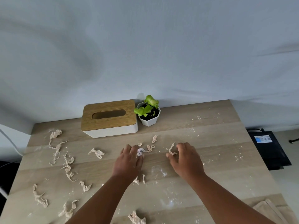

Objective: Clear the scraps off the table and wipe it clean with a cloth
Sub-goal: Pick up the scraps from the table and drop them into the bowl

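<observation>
Several pale pink, twisted dough-like scraps (68, 165) lie scattered over the light wooden table (218, 159), mostly on its left half, with white crumbs and smears around them. My left hand (129, 160) rests palm down at the table's middle, its fingertips on a small whitish scrap (140, 151). My right hand (186, 159) is beside it, thumb and fingers pinching a thin scrap (171, 150). A folded beige cloth (268, 210) lies at the table's near right corner.
A white tissue box with a wooden lid (109, 118) and a small potted plant (148, 110) stand at the table's back edge against a pale wall. A black box (268, 147) sits on the floor to the right.
</observation>
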The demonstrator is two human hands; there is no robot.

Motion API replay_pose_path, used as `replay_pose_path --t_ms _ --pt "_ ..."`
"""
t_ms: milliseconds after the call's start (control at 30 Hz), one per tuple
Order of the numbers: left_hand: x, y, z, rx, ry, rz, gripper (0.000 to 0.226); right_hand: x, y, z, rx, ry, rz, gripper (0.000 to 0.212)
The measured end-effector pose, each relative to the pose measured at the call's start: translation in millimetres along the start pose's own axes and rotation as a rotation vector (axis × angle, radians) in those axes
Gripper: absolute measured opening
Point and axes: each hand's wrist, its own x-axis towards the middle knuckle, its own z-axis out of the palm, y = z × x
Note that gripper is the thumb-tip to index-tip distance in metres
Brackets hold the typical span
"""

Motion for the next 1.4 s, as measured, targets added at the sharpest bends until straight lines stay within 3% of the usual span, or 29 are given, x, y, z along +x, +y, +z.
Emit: replay_pose_path --t_ms 233,667,867,1100,1400 --pt "17.5 -10.6 4.9 0.115 -0.098 0.013 0.051 7.1 -5.7 13.4 -0.095 -0.022 -0.066 0.031" --pt "25.6 -17.3 9.2 0.138 -0.132 0.040 0.022 10.7 -11.5 19.4 -0.133 0.063 -0.127 0.010" --pt "18.5 -15.2 5.1 -0.019 -0.023 0.034 0.013 8.6 -11.4 13.9 -0.024 0.109 -0.125 0.009" --pt "8.1 -13.3 -9.6 -0.129 0.051 0.044 0.007 12.7 -25.7 -10.0 -0.024 -0.010 -0.197 0.034" --pt "-11.1 -17.8 -29.0 -0.131 0.060 0.055 0.015 13.0 -39.4 -6.9 0.021 -0.139 -0.110 0.007"
